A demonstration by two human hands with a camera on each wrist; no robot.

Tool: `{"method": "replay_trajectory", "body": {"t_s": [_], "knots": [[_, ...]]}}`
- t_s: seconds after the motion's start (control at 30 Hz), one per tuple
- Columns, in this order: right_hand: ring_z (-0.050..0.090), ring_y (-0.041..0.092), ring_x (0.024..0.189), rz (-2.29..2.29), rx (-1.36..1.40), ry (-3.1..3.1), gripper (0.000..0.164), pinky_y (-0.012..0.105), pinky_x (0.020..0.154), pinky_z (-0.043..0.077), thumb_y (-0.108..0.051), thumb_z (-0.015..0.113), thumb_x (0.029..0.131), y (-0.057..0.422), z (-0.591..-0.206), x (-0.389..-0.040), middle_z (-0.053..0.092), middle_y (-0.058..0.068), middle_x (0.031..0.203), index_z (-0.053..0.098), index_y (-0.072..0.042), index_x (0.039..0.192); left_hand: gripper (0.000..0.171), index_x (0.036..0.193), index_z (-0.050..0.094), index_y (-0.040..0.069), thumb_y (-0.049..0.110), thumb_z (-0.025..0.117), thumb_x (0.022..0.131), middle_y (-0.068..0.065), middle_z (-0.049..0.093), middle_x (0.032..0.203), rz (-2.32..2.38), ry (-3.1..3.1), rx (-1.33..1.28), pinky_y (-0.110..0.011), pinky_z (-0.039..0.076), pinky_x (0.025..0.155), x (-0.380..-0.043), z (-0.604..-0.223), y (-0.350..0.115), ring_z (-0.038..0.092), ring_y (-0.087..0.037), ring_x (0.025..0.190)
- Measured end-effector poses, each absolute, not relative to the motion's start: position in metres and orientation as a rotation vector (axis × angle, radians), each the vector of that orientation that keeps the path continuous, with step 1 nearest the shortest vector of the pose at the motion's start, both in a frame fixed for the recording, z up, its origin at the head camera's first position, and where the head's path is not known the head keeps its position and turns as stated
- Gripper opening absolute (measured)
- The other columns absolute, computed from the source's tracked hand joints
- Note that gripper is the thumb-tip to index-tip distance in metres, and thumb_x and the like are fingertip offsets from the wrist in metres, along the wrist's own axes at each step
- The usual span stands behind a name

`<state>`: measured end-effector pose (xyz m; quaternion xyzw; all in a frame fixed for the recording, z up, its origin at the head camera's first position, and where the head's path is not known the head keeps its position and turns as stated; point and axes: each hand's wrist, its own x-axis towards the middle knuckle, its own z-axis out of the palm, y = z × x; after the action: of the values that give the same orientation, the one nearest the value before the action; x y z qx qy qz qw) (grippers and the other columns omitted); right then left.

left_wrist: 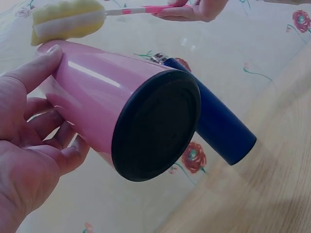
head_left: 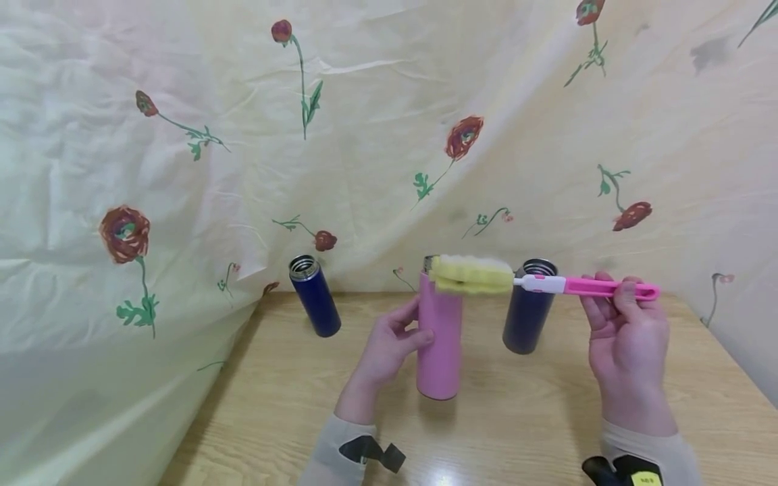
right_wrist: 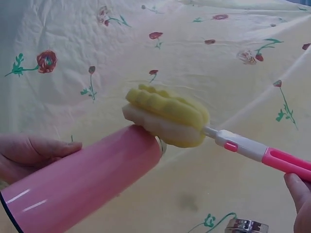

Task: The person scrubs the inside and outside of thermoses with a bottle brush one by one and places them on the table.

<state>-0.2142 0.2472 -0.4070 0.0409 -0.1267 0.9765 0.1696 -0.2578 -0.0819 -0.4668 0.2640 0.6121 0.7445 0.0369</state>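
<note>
My left hand [head_left: 389,344] grips a pink bottle [head_left: 440,344] from its left side, thumb across the front. The bottle is held tilted above the table, its black base [left_wrist: 158,126] facing the left wrist camera. In my right hand [head_left: 632,341] is the pink handle of a bottle brush [head_left: 543,284], held roughly level. Its yellow-and-white sponge head [right_wrist: 167,116] lies across the bottle's mouth end, outside the opening. Part of the metal neck [right_wrist: 162,147] shows beside the sponge in the right wrist view; the rest is hidden.
Two open dark blue bottles stand on the wooden table [head_left: 255,405]: one bottle [head_left: 317,300] at the left, another bottle [head_left: 527,320] at the right behind the brush. A flower-patterned cloth [head_left: 365,169] hangs at the back and along the sides.
</note>
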Motion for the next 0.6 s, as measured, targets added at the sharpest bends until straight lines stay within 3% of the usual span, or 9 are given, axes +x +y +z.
{"method": "replay_trajectory", "body": {"t_s": [0.27,0.6], "knots": [[0.078,0.034,0.104,2.771,0.194,-0.811,0.011,0.042,0.087,0.060,-0.003,0.055,0.109,0.257,-0.411,-0.212,0.076,0.023,0.109,0.057,0.003,0.117,0.070,0.159,0.044,0.000,0.009,0.077,0.097,-0.023,0.057,0.153,2.375,1.826,0.787,-0.038,0.054,0.107,-0.257,-0.467,-0.087,0.062,-0.019,0.131],[0.079,0.032,0.098,2.686,0.532,-1.318,0.010,0.039,0.086,0.061,0.004,0.042,0.112,0.266,-0.417,-0.219,0.079,0.023,0.106,0.052,0.002,0.113,0.081,0.158,0.047,0.000,0.035,0.085,0.095,-0.020,0.062,0.149,2.476,1.772,0.804,-0.036,0.054,0.107,-0.261,-0.466,-0.090,0.064,-0.021,0.129]]}}
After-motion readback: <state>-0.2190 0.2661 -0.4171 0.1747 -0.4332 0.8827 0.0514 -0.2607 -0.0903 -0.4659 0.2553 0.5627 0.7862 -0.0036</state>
